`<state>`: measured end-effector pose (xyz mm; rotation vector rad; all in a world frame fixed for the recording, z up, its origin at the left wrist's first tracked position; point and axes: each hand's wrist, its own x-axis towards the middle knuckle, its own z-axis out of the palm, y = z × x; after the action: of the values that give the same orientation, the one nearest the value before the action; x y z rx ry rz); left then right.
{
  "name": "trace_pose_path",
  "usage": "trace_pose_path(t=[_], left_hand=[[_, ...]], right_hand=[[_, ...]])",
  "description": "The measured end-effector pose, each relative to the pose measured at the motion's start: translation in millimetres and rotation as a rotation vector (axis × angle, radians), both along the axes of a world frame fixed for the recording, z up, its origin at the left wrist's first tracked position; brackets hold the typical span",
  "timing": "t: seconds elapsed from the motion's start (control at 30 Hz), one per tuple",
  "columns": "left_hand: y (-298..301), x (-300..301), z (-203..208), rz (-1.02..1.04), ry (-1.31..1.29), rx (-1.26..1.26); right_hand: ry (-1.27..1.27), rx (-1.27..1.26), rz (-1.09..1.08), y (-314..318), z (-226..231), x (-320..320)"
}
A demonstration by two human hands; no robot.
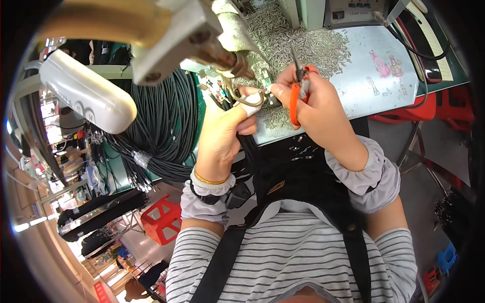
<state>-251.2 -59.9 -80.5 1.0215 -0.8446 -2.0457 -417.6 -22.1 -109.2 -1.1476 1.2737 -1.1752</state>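
Left hand (pixel 220 129): left of pliers, fingers curled on cables (pixel 247 149), partly hidden
Right hand (pixel 323 108): fingers round pliers (pixel 294 106); thumb-tip piece unclear

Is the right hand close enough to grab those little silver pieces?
Probably yes: the right hand is near the silver pieces, with nothing seen between, though the orange-handled tool in its grip may get in the way.

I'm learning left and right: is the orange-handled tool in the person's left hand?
No, the orange-handled tool is in the right hand.
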Motion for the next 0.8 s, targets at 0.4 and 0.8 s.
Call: trace_pose_path(t=[0.4,0.8], left_hand=[[64.0,-2.5,0.6,-0.112,-0.352,-0.330],[64.4,6.7,2.6,-0.111,0.088,0.161]], right_hand=[[0.558,-0.430,-0.262,47.6,28.0,-8.0],[-0.144,-0.061,0.054,57.9,4.0,4.9]])
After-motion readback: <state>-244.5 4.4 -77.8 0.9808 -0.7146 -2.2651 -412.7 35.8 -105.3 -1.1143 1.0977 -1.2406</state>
